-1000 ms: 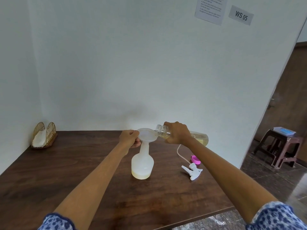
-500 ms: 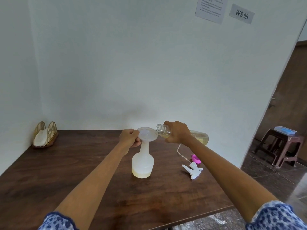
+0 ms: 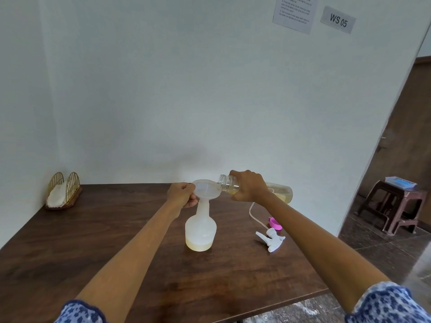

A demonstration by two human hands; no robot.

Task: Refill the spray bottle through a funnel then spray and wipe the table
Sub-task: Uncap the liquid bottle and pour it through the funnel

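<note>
A: Head view: we are looking at the spray bottle (image 3: 200, 229) standing upright near the middle of the table (image 3: 93, 241), a shallow layer of yellowish liquid sitting in its base and the funnel (image 3: 206, 189) sitting in its neck.

B: We are pinching the funnel's rim with our left hand (image 3: 183, 194), and our right hand (image 3: 248, 185) is gripping the refill bottle (image 3: 233, 186), tipping it almost flat with its mouth over the funnel.

A: To the right, the spray head (image 3: 271, 238) is lying beside a pink cap (image 3: 275, 223).

B: We are seeing a tissue holder (image 3: 63, 191) in the far left corner.
</note>
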